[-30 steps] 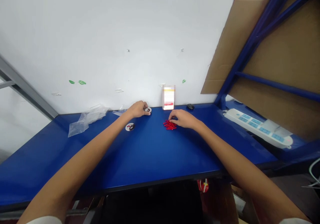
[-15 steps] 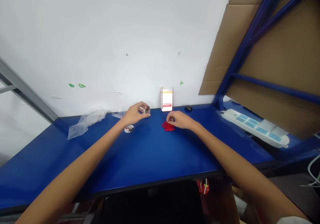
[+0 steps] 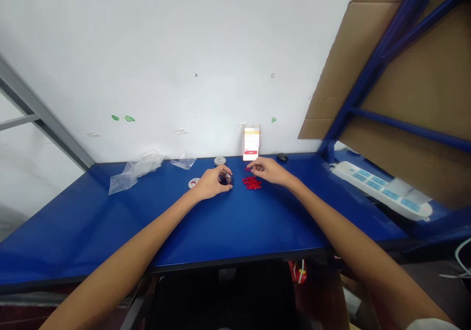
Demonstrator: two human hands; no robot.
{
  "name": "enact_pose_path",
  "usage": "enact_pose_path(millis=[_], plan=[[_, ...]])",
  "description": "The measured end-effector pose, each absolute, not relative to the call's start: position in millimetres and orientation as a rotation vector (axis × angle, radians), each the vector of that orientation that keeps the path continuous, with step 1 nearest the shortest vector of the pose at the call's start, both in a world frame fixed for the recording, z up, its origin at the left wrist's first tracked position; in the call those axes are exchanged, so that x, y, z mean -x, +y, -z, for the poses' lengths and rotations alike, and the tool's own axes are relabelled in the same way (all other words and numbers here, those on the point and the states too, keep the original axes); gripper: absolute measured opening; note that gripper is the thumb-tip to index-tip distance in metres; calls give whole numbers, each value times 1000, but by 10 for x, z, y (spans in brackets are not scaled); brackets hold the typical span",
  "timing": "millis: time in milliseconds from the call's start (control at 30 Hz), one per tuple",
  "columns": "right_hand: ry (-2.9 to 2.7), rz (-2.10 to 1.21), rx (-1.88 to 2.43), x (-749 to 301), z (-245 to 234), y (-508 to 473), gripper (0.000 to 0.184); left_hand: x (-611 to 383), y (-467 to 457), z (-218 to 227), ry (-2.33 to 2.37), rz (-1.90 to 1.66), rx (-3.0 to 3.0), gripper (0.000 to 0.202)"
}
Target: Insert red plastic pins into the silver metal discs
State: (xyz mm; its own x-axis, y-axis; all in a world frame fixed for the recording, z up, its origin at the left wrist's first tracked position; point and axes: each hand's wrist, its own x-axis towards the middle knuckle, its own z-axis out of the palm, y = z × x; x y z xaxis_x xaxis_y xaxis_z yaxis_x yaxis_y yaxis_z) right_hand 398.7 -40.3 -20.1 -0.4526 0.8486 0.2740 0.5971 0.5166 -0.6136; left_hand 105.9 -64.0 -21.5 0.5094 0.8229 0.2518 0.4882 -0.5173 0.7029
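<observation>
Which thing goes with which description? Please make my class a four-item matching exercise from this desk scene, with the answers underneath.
Column one
1. Left hand
2. Red pieces
3. Large crumpled plastic
4. Power strip

Column two
A. White, with light-blue sockets, at the far right
B. Heaped on the blue desk, in front of the lit screen
C. Fingers curled around a small see-through object
D. Clear, lying toward the left end, near the white wall

Right pairs: 1-C, 2-B, 3-D, 4-A
</observation>
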Motion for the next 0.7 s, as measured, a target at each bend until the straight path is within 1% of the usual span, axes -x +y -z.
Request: enact_pose_path(millis=[100, 267, 400, 433, 467, 533, 567, 700], plan=[[-2188, -587, 1121, -3945, 180, -435, 31, -1065, -676, 203, 986, -835, -2101, 44], [-2147, -594, 1039, -3869, 118, -522, 21, -1095, -693, 208, 805, -1005, -1869, 44], [-2153, -668, 1018, -3838, 95, -563, 16, -1113, -688, 188, 830, -1065, -1642, 58], [-2152, -686, 1012, -3829, 89, -575, 15, -1112, -688, 176, 848, -1062, -1586, 59], [-2149, -706, 1008, -3817, 82, -589, 15, -1108, -689, 163, 855, -1045, -1528, 56], [-2136, -757, 1009, -3785, 58, -628, 14, -1099, -692, 136, 844, -978, -1413, 43], [-2125, -787, 1010, -3766, 43, -651, 14, -1095, -694, 125, 835, -939, -1358, 42], [-2056, -840, 970, -3686, -11, -734, 12, -1100, -707, 112, 854, -858, -1227, 51]])
